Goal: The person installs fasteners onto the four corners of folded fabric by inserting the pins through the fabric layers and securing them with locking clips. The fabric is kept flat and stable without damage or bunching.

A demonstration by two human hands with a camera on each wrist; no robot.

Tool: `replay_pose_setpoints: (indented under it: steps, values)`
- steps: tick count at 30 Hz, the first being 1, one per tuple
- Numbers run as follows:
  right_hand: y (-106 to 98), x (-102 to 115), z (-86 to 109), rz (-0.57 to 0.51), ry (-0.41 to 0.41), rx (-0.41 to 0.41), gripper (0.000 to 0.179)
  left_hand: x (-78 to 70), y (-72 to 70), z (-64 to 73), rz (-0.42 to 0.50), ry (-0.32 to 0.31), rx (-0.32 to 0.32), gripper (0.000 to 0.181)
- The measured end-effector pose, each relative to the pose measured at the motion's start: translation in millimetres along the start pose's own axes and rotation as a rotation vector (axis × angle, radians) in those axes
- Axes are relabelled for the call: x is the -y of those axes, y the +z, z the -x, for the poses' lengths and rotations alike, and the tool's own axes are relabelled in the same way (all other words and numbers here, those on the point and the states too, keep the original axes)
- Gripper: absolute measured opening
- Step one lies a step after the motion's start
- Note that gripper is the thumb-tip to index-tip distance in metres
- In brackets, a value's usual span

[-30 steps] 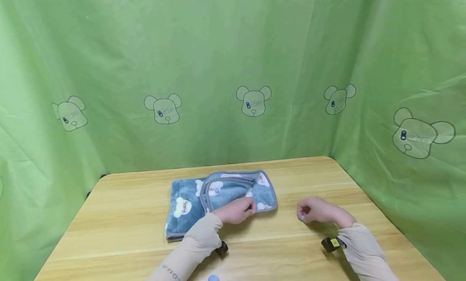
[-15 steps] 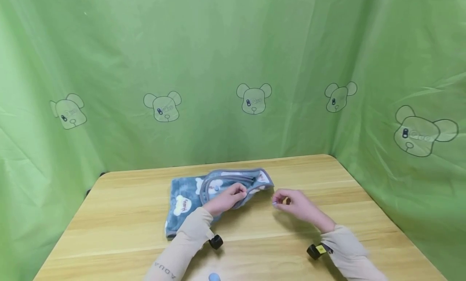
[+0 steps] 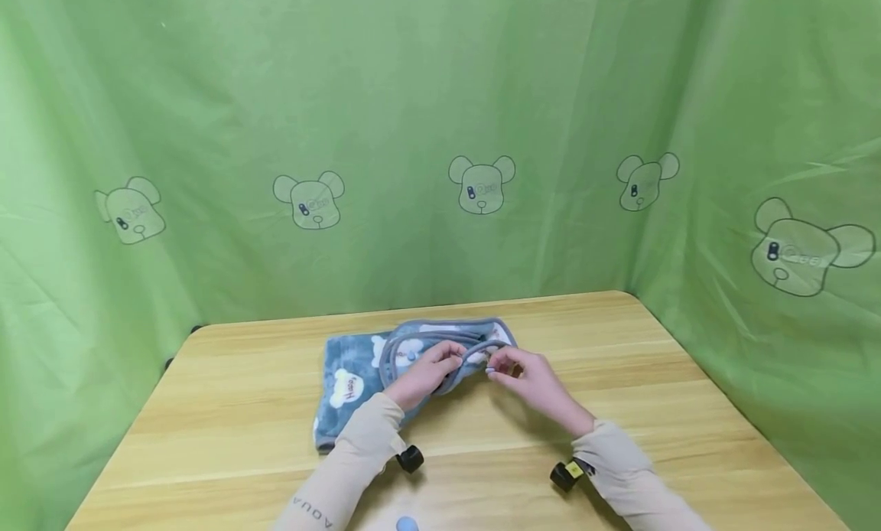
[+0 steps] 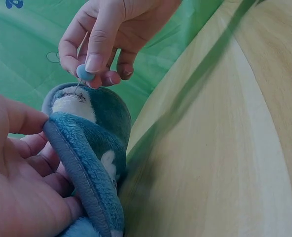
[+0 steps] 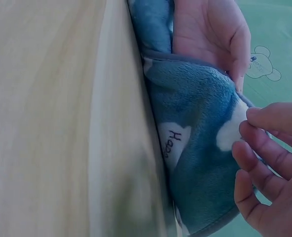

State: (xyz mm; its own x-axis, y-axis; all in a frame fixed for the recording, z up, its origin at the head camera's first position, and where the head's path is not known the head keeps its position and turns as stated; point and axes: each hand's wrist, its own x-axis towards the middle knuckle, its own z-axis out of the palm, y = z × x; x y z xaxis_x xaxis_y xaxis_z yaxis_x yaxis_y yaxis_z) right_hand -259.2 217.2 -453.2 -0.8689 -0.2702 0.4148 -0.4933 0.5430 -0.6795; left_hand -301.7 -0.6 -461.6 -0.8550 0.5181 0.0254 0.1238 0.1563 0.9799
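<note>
A folded teal fleece blanket (image 3: pixel 339 353) with white bear shapes and grey edging lies on the table. My left hand (image 3: pixel 423 376) pinches its edge between thumb and fingers and holds a corner part lifted. Close to that corner, my right hand (image 3: pixel 528 374) pinches a pin (image 4: pixel 85 73) by its light-blue round head. In the left wrist view the pin's thin shaft points down at a white patch of the fleece; whether its tip touches, I cannot tell. In the right wrist view the right hand's (image 5: pixel 276 163) fingers hide the pin.
A light-blue round piece (image 3: pixel 407 524) lies at the table's near edge. A small blue dot (image 3: pixel 411 356), like a pin head, sits on the blanket. Green curtains (image 3: pixel 385 248) with bear outlines stand behind and beside the wooden table (image 3: pixel 206 408).
My left hand has lifted the blanket's near right edge and folded it up. My right hand has moved left from the bare table to the blanket, carrying the pin.
</note>
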Motion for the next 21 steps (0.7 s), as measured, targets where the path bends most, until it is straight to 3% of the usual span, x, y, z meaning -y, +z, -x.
replay_pose_setpoints:
  steps: [12, 21]
  values:
    - [3.8, -0.3, -3.2, -0.006, 0.025, -0.008, 0.011, -4.4, -0.1, 2.5, -0.054, 0.009, 0.032, 0.024]
    - [9.6, -4.5, -5.9, 0.022, -0.008, -0.090, 0.015, -3.4, 3.1, 2.7, -0.085, 0.024, 0.065, 0.024]
